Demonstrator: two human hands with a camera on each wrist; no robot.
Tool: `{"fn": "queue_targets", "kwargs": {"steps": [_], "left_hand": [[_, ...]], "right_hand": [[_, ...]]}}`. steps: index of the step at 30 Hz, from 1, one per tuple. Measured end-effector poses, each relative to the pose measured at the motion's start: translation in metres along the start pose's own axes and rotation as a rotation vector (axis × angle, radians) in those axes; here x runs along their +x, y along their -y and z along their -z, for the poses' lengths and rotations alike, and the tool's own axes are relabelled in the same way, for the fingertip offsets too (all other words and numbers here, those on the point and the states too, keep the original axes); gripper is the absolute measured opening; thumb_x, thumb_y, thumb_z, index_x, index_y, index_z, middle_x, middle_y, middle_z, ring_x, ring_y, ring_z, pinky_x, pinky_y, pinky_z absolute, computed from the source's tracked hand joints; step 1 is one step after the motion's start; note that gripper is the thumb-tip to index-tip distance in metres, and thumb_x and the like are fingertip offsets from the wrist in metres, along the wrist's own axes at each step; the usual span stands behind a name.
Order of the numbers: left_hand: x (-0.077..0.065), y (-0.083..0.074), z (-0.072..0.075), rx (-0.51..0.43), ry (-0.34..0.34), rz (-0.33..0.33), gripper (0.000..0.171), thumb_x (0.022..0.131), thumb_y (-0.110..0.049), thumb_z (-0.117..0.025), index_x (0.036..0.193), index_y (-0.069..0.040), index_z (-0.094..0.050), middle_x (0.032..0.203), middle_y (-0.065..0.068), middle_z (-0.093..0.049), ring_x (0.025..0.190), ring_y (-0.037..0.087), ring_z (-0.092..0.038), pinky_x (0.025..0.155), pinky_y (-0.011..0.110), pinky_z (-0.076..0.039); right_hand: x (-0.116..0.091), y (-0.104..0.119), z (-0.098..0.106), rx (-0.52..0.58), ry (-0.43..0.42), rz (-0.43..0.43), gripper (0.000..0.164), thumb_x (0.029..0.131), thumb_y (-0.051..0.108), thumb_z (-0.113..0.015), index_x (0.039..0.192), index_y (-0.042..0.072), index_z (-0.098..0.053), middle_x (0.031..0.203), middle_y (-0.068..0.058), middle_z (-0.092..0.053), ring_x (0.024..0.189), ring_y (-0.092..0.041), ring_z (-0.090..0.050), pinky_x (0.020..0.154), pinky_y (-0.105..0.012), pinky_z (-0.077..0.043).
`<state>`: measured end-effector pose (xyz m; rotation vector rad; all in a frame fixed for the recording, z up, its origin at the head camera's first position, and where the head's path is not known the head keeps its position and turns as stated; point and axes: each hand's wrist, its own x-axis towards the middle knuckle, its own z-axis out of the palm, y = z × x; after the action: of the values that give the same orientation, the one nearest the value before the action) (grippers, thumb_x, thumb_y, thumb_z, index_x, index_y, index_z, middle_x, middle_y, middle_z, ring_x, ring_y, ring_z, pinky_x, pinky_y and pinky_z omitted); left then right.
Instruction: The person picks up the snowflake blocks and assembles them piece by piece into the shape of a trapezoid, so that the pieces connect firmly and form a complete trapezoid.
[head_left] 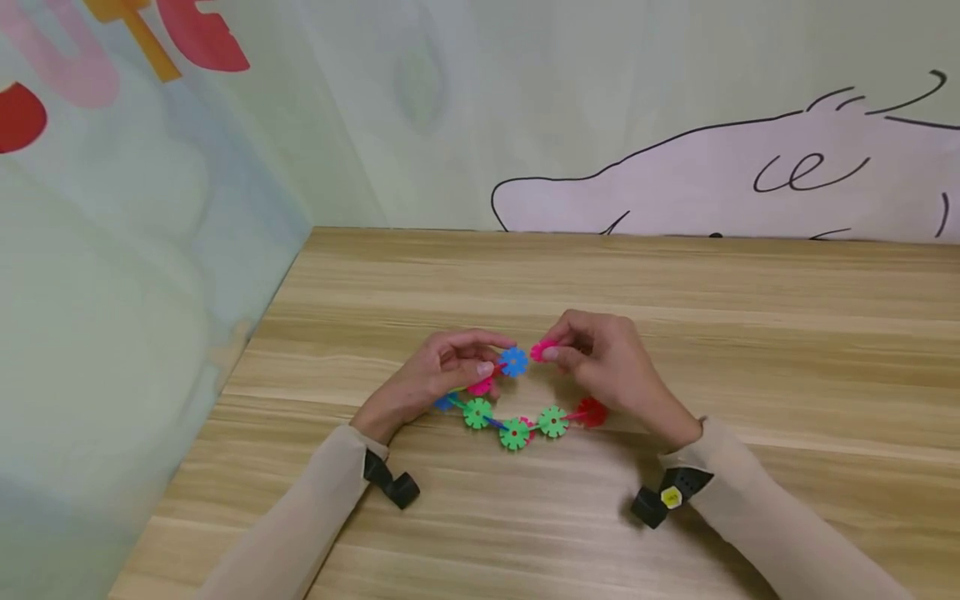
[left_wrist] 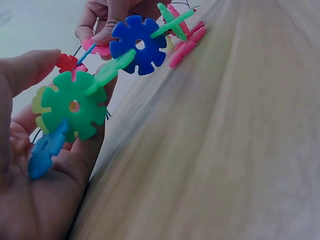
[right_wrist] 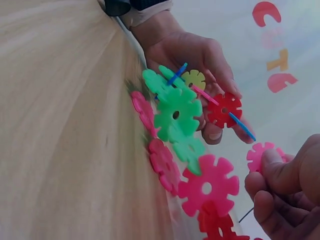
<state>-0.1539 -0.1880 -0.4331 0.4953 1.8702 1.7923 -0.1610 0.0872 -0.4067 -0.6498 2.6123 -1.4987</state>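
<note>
My left hand (head_left: 427, 375) pinches a red notched disc (right_wrist: 217, 116) between thumb and finger, at one end of a chain of interlocking snowflake discs. A blue disc (head_left: 513, 355) is slotted into that red one and sticks out toward the right. With thumb and fingers my right hand (head_left: 618, 367) pinches a loose pink disc (right_wrist: 255, 159), a small gap away from the blue disc. From the left hand the chain curves toward me through green discs (head_left: 477, 404), then round to a red disc (head_left: 592, 412) below the right hand. A yellow disc (right_wrist: 195, 77) sits near the left palm.
The wood-grain table (head_left: 675, 283) lies under both hands. Its back edge meets a wall (head_left: 420, 167) with a cartoon drawing, and another printed wall (head_left: 97, 333) runs along its left side. Each wrist wears a black camera mount (head_left: 405, 490).
</note>
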Motion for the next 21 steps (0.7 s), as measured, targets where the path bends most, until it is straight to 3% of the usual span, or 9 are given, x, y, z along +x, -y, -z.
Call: {"fn": "queue_targets", "kwargs": {"steps": [9,16,21], "left_hand": [[0.001,0.001,0.000,-0.001,0.007,0.007,0.039,0.108,-0.012,-0.060,0.147,-0.009,-0.061,0.121,0.018,-0.070,0.087,0.020,-0.077,0.086,0.032,-0.065],[0.001,0.002,-0.001,0.003,0.003,0.005,0.039,0.108,-0.013,-0.063,0.147,-0.008,-0.062,0.121,0.014,-0.070,0.088,0.019,-0.078,0.087,0.030,-0.065],[0.001,0.004,-0.002,0.012,0.024,-0.023,0.041,0.106,-0.017,-0.068,0.146,-0.006,-0.063,0.117,0.013,-0.070,0.089,0.018,-0.079,0.086,0.028,-0.065]], "right_hand": [[-0.002,-0.001,-0.006,0.097,-0.019,0.017,0.003,0.096,0.005,-0.078,0.095,0.007,-0.079,0.078,-0.012,-0.076,0.065,-0.021,-0.064,0.056,-0.022,-0.046],[-0.001,-0.002,-0.012,0.116,-0.036,0.054,0.009,0.094,0.003,-0.081,0.088,0.010,-0.080,0.071,-0.009,-0.074,0.058,-0.011,-0.058,0.051,-0.020,-0.038],[-0.001,-0.002,-0.016,0.154,-0.054,0.053,0.011,0.092,-0.002,-0.081,0.085,0.006,-0.080,0.072,-0.013,-0.075,0.059,-0.011,-0.060,0.051,-0.019,-0.038]]}}
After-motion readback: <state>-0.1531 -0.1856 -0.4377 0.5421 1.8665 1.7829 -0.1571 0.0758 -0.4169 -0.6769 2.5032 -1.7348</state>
